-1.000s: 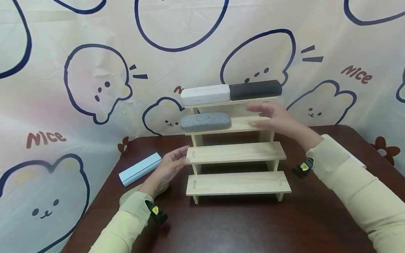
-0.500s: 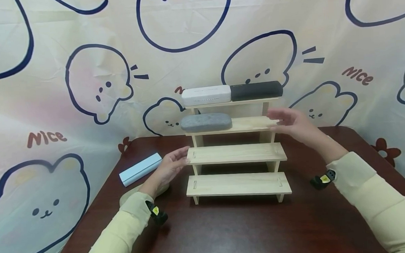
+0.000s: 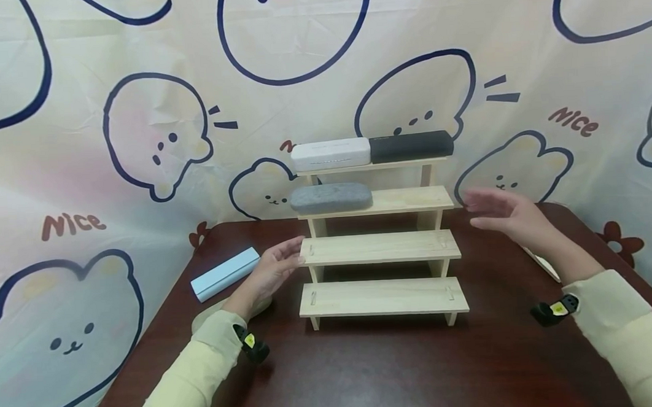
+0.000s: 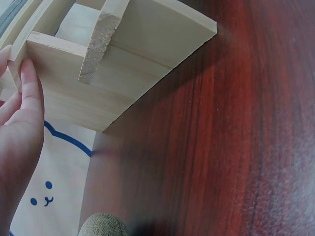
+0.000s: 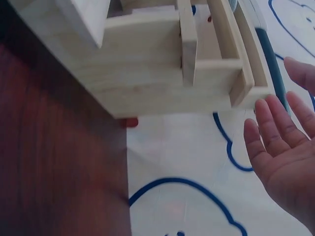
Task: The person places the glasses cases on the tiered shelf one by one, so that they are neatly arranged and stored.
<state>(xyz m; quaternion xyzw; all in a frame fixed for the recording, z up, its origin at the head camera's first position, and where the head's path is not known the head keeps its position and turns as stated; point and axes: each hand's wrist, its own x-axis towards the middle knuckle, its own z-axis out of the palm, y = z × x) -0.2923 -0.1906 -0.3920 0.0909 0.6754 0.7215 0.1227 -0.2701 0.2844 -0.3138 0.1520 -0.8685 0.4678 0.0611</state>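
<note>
A four-step wooden display rack (image 3: 380, 248) stands on the table. My left hand (image 3: 275, 268) holds the left end of its second step from the bottom, thumb and fingers on either side of the board in the left wrist view. Off the rack's right side, my right hand (image 3: 511, 214) is in the air with fingers extended and nothing in it. On the top step a white case (image 3: 331, 154) and a black case (image 3: 411, 147) lie end to end. A grey case (image 3: 330, 198) rests on the step below, at its left.
A light blue case (image 3: 226, 274) lies on the dark wood table (image 3: 368, 373) left of the rack. A pale rounded object (image 3: 206, 314) is partly hidden under my left forearm. Behind my right wrist shows the edge of a whitish item (image 3: 545, 266). A printed cloth (image 3: 273, 34) hangs behind.
My right hand has moved right and down, from over the rack's third step to beyond its right end. My left hand and the cases have stayed put.
</note>
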